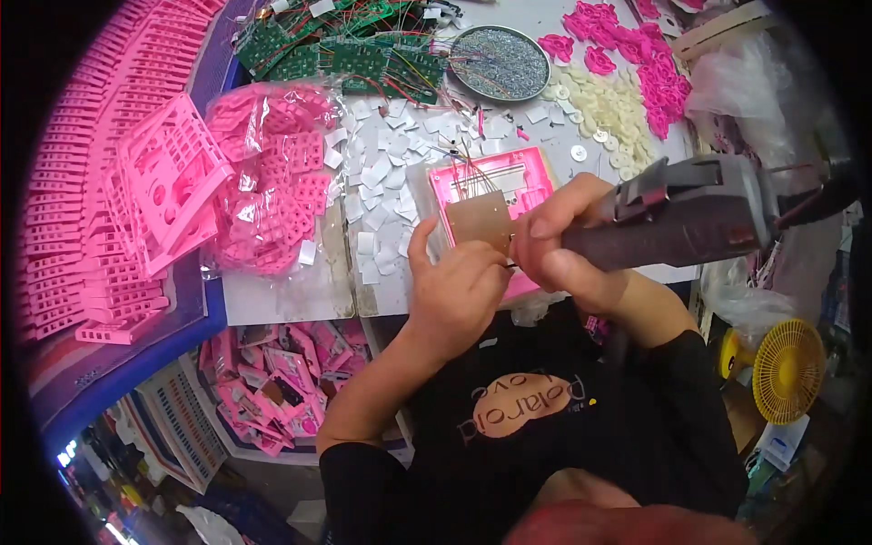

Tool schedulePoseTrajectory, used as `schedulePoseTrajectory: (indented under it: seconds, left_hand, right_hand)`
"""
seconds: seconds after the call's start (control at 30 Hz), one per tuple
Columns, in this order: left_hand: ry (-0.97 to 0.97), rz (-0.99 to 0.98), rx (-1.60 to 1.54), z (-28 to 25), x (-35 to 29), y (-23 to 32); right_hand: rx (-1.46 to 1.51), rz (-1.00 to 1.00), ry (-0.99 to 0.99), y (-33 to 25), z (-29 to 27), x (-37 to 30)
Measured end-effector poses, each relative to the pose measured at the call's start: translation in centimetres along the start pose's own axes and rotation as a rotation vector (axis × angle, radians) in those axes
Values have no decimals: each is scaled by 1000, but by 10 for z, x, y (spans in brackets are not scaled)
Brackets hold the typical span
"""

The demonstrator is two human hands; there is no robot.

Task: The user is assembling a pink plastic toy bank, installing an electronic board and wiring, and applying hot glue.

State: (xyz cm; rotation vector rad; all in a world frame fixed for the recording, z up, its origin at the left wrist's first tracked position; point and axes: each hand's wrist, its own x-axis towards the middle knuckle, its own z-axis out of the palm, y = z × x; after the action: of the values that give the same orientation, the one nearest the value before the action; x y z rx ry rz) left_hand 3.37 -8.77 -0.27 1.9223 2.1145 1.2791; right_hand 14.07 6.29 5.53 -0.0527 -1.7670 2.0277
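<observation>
My right hand [565,238] is wrapped round a dark grey electric screwdriver [677,216], held nearly level with its front end pointing left. The driver's tip is mostly hidden by my fingers, near the close edge of a brown board [478,221]. That board lies in an open pink plastic casing [538,169], with thin wires rising at its far side. My left hand [459,292] is over the casing's near left part, thumb and forefinger pinched beside the driver's tip and little finger raised. What the pinch holds is hidden.
White paper pieces [386,173] are scattered left of the casing. Beyond lie green circuit boards [363,65], a round tin of screws [500,64], cream discs [604,113] and pink parts [649,64]. Bagged and stacked pink casings [173,186] crowd the left. A yellow fan [788,371] stands right.
</observation>
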Motion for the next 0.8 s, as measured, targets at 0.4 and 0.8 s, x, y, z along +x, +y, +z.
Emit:
schedulePoseTrajectory:
  seconds: [0.4,0.8]
  left_hand:
    - [-80,-152,164,-6,-15,-16]
    - [65,-203,30,4,-21,-15]
  right_hand:
    - [-246,-3,-107,30,-3,1]
    - [-230,-90,-183,35,3,8]
